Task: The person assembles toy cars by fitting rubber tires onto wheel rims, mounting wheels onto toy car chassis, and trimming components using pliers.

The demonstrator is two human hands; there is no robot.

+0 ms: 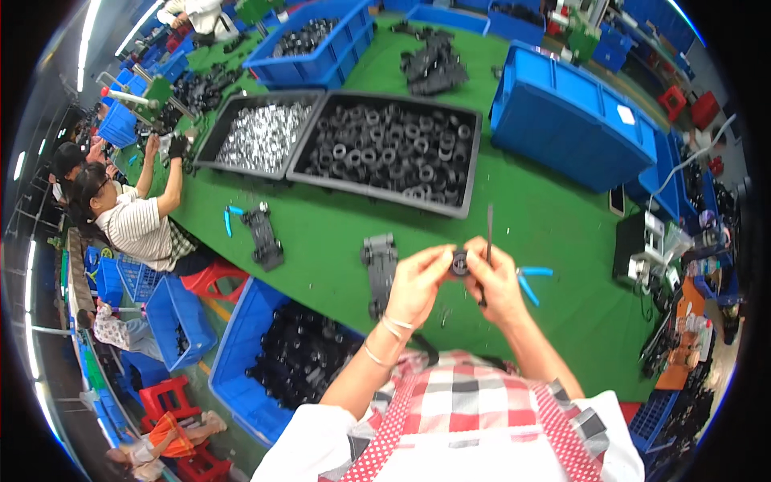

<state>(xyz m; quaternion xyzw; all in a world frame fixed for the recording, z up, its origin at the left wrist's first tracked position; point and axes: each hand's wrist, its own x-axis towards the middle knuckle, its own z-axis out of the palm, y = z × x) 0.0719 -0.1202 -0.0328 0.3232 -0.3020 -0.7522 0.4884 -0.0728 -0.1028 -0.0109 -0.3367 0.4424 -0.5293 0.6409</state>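
Observation:
Over the green table, my left hand [422,281] pinches a small round black wheel-like part [459,263] between its fingertips. My right hand [498,283] is closed beside it, its fingers touching the part's other side. A thin dark rod-like tool [490,217] sticks up out of my right hand; its exact kind is hard to make out. Next to my left hand lies a black toy-car chassis [380,269]. Blue-handled pliers [532,281] rest on the table to the right of my right hand.
Two joined trays hold silver parts [269,132] and black rings [385,149]. Blue bins [574,112] stand at the far right and back. A blue bin of black parts [301,353] sits below left. Another chassis [263,237] lies near a seated co-worker [132,213].

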